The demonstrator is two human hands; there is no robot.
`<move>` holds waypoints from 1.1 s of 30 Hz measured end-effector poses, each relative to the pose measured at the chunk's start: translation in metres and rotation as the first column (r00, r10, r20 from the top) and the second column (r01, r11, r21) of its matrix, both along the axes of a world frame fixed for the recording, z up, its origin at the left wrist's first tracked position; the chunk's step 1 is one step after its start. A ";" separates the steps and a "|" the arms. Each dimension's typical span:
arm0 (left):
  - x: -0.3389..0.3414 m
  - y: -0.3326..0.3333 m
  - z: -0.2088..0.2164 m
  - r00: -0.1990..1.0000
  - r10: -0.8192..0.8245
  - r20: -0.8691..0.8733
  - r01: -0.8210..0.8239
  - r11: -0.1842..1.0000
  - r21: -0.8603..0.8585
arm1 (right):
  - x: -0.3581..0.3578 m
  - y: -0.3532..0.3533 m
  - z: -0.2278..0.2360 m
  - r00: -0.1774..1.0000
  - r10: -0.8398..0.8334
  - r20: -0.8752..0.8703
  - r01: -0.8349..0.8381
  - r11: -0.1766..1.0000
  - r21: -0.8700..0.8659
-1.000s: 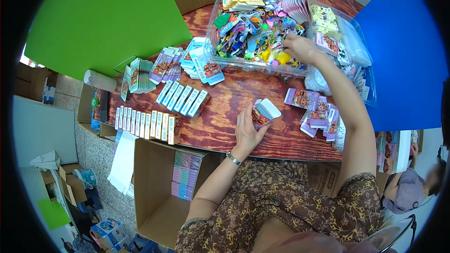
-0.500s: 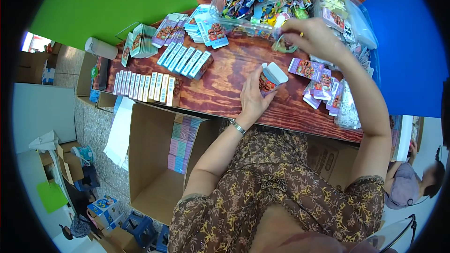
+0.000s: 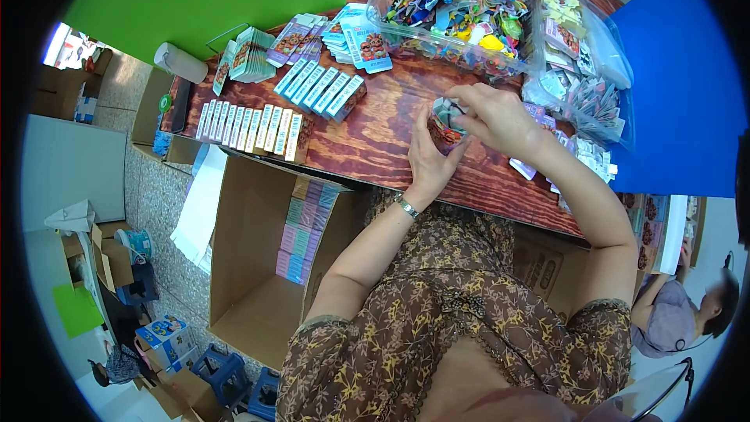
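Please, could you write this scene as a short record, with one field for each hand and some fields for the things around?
Left hand: around a small printed box
Right hand: at the box's upper end; anything held is unclear
Surface: wooden table
Beyond the hands: clear plastic tub of mixed colourful items
Left on table: blue-and-white box row; longer pale box row
Below table edge: open cardboard carton, stacked packs inside
Right background: blue panel

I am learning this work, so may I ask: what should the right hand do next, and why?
Probably the right hand should press gently down into the small box, because it is right at the box's top, while the left hand grips the box lower down.
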State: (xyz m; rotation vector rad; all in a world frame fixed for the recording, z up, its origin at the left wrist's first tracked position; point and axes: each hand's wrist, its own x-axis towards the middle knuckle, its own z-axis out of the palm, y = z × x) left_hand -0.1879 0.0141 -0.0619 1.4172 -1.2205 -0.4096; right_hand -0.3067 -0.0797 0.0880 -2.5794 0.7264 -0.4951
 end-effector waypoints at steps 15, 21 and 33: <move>0.000 0.007 0.001 0.993 0.057 0.101 -0.058 0.998 0.003 | -0.014 0.064 -0.110 0.821 -0.337 0.461 0.309 0.941 0.138; 0.013 0.018 -0.004 0.969 -0.060 0.241 0.080 0.994 -0.076 | -0.027 0.054 -0.134 0.781 -0.438 0.446 0.298 0.888 0.351; 0.059 0.028 -0.022 0.869 -0.486 0.090 0.490 0.871 -0.031 | -0.064 0.045 -0.119 0.919 -0.185 0.348 0.027 0.910 0.413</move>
